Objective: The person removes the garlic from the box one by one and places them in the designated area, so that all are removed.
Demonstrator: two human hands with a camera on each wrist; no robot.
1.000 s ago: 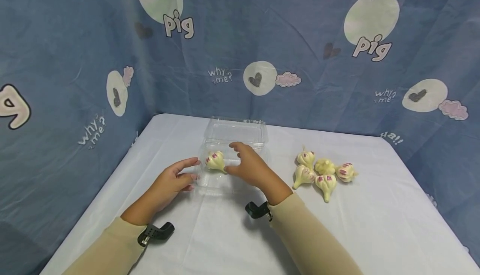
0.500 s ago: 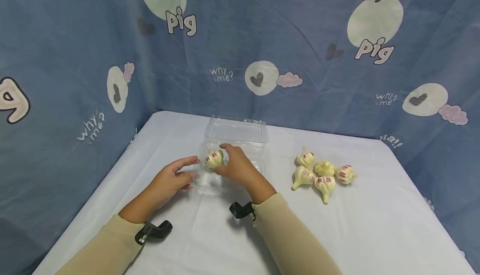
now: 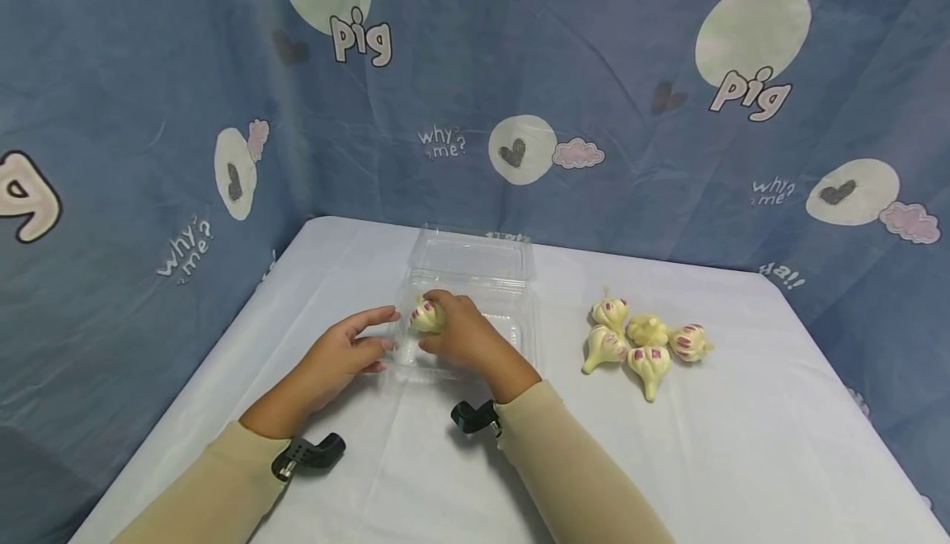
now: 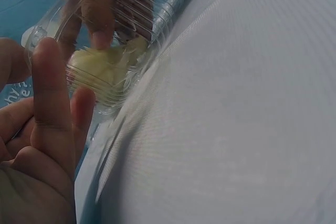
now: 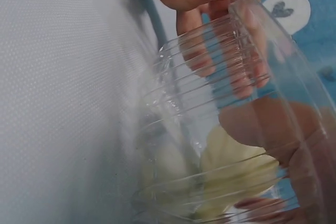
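A garlic bulb (image 3: 426,316) with purple patches sits in the left part of a clear plastic clamshell box (image 3: 512,338), whose lid stands open at the back. Fingers and thumb of my right hand (image 3: 467,336) curl round the bulb from the right, covering part of it. My left hand (image 3: 337,361) is at the box's left edge, its fingers loosely extended with the tips at the rim. In the left wrist view, the yellowish bulb (image 4: 100,69) shows through the ribbed wall, with right-hand fingers above it. Through the plastic, the right wrist view shows the bulb (image 5: 231,166) too.
Several more garlic bulbs (image 3: 647,331) lie in a cluster on the white tablecloth (image 3: 742,429), right of the box. A blue printed curtain (image 3: 416,58) hangs behind and along the left side of the table.
My right hand has moved left and closed round the bulb. The bulb has turned, its stem swinging from lower right to upper left. My left hand has stayed at the box's edge.
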